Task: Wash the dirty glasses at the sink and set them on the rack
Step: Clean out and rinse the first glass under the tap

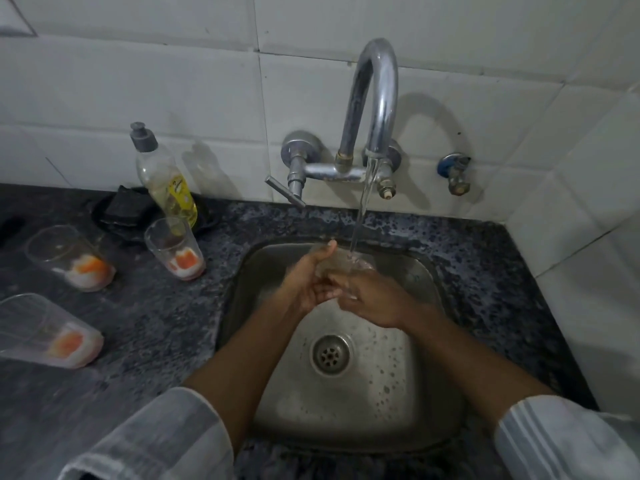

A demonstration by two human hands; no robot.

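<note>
A dark speckled grey desk [145, 306] carries clear glasses [175, 249] with orange-and-white residue and a clear bottle [166, 178] with a yellow label and grey cap, below white wall tiles [138, 81] and white sleeves [156, 441].

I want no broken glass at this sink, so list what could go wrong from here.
1. The glass under the running water is wet and held by the left hand and right hand over a steel sink; it could slip and crack.
2. Three dirty glasses stand on the counter by the left sleeve; a reach could knock one over.
3. No rack is in view, so the wet glass may travel far.
</note>
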